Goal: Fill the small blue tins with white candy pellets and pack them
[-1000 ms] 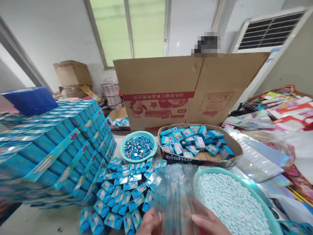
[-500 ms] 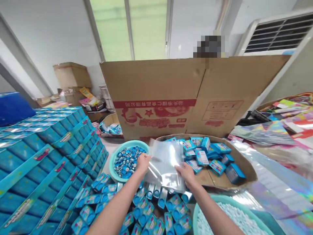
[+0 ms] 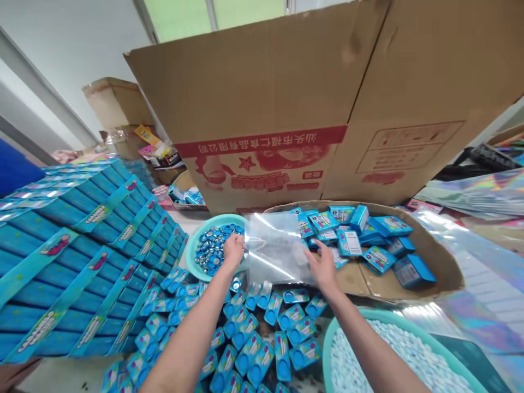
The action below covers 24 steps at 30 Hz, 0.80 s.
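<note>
A clear flat plastic bag (image 3: 272,248) is held up over the small blue boxes, in front of the cardboard tray. My left hand (image 3: 234,249) pinches its left edge, in front of a turquoise bowl (image 3: 191,245) of blue and silver domed pieces. At the bag's right edge is my right hand (image 3: 322,266), its thumb and forefinger apart and the thumb side near or touching the film. Below the bag, many small blue boxes (image 3: 262,363) with round recesses lie loose on the table.
A cardboard tray (image 3: 444,278) holds printed blue boxes (image 3: 379,259). Behind it stands a large cardboard sheet (image 3: 266,93). At left rises a stack of blue display boxes (image 3: 61,273). A turquoise basin (image 3: 327,349) of pale pellets sits front right. Shiny film (image 3: 483,278) lies at right.
The bag, first blurred low near me, was brought forward and spread flat between both hands. The right fingers have since parted at its edge. The view has tipped downward.
</note>
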{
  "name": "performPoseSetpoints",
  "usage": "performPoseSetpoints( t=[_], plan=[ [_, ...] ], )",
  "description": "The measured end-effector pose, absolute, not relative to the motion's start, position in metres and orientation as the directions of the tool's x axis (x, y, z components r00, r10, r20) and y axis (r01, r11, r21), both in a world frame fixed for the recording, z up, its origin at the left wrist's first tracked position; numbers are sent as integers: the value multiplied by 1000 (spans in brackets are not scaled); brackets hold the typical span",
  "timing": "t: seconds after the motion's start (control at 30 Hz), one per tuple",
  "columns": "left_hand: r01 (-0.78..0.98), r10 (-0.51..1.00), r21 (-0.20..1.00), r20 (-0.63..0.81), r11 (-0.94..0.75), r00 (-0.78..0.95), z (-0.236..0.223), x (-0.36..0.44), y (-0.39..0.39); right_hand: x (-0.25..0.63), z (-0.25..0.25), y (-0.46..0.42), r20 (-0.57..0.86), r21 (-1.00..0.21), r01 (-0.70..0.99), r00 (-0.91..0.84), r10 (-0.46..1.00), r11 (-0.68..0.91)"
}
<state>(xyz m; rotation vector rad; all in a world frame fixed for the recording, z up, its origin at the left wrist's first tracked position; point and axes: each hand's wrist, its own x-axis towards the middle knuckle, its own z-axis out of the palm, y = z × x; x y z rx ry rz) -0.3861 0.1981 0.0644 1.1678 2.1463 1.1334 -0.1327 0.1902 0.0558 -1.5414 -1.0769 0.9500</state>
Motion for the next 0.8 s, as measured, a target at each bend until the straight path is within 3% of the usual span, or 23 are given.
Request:
performPoseSetpoints(
  t=[0.07, 0.2, 0.27, 0.37, 0.5, 0.6, 0.73, 0.8],
  plan=[
    [458, 843, 836, -11, 303, -538, 64, -389, 190, -138, 63, 154, -7, -986, 157, 293, 956, -55],
    [466, 855, 840, 5, 277, -518, 67, -386, 183, -172, 66, 77, -409, -902, -114, -86, 908, -417],
    [479, 858, 846, 52, 234, -512, 74, -382, 185, -192, 66, 56, -494, -825, -199, -200, 846, -528],
    [479, 873, 865, 108, 153, -475, 91, -376, 186, -209, 68, 52, -558, -704, -370, -239, 795, -606],
    [261, 899, 962, 39, 85, -435, 106, -382, 165, -213, 73, 66, -583, -468, -619, -320, 747, -631],
    [88, 867, 987, -73, 134, -493, 97, -397, 130, -220, 74, 64, -618, -352, -691, -336, 711, -632],
    [160, 813, 954, -120, 252, -569, 73, -415, 65, -235, 62, 26, -650, -410, -624, -311, 693, -665],
    [332, 883, 896, -122, 294, -453, 71, -426, 36, -232, 42, 2, -706, -511, -501, -220, 673, -699]
  ],
)
